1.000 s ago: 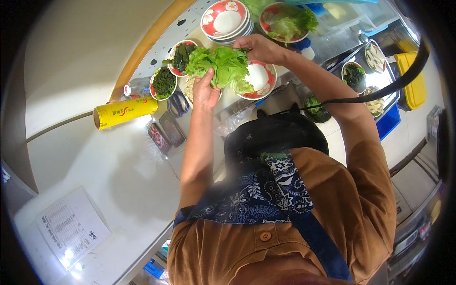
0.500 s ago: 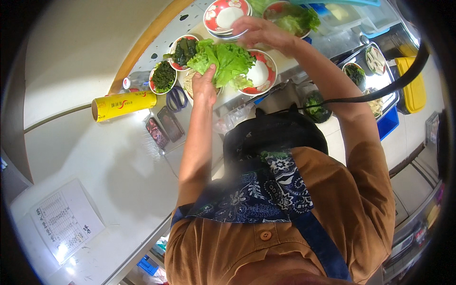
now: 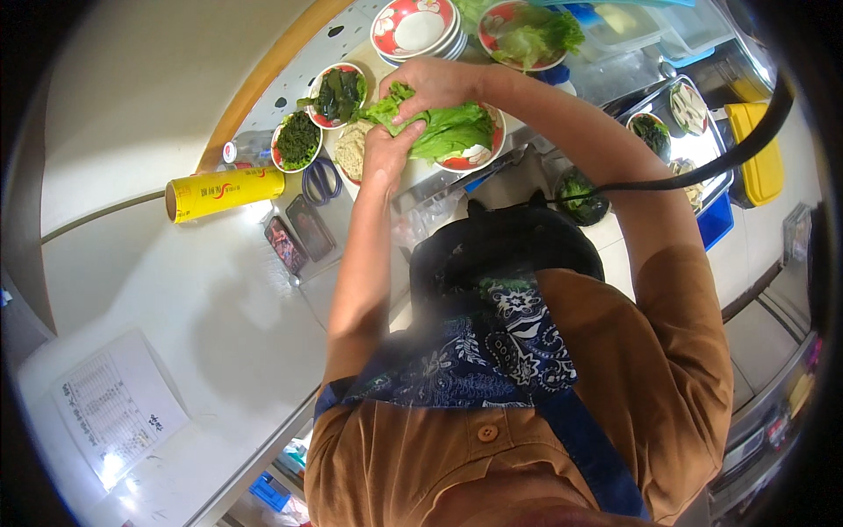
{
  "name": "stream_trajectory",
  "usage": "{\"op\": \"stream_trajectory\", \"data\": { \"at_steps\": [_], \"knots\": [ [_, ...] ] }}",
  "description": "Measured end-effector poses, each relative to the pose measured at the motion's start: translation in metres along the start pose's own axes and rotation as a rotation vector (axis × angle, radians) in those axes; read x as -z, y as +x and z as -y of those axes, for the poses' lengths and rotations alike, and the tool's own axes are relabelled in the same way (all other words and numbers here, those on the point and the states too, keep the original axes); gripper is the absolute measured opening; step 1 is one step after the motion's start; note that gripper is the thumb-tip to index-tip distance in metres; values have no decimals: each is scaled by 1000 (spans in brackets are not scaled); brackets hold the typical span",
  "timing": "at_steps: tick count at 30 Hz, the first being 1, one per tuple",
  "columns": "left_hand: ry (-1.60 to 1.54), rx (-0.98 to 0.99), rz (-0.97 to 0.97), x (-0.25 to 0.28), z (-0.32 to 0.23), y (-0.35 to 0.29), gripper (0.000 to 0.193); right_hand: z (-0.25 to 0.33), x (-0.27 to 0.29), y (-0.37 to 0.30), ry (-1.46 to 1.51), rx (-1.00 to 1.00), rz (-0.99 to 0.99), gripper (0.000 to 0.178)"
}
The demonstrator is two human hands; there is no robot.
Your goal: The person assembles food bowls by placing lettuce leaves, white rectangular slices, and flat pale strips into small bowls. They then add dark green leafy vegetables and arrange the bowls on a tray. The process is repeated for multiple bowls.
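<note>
Both hands are on a bunch of green lettuce leaves lying over a red-rimmed bowl. My left hand grips the leaves from below at their left end. From above, my right hand presses down on the same leaves with curled fingers. To the left stand red-rimmed bowls of dark greens and a bowl of pale noodles.
A yellow roll box, blue scissors and two phones lie on the white counter. Stacked red bowls and another bowl of lettuce sit farther back. A metal tray with small dishes is at right, a printed sheet at lower left.
My right hand came from the far bowl onto the lettuce. The leaves, held up and spread before, are now pressed lower into the bowl.
</note>
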State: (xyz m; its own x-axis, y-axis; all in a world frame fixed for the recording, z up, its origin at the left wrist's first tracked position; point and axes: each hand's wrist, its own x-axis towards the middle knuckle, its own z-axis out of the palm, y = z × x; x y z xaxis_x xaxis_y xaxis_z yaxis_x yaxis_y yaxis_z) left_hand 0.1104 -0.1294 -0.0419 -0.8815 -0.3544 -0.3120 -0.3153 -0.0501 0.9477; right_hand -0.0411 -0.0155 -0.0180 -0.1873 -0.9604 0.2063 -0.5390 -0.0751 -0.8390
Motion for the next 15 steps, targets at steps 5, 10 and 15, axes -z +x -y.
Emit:
{"op": "stream_trajectory", "data": {
  "at_steps": [5,10,15],
  "knots": [
    [-30,51,42,-1,0,9,25,-2,-15,3,-186,56,-115,31],
    [-116,-93,-98,-19,9,13,18,-13,-26,10,-327,-91,-201,35],
    [-197,-91,-191,-23,17,13,11,-32,-28,14,21,-392,-586,33]
  ]
}}
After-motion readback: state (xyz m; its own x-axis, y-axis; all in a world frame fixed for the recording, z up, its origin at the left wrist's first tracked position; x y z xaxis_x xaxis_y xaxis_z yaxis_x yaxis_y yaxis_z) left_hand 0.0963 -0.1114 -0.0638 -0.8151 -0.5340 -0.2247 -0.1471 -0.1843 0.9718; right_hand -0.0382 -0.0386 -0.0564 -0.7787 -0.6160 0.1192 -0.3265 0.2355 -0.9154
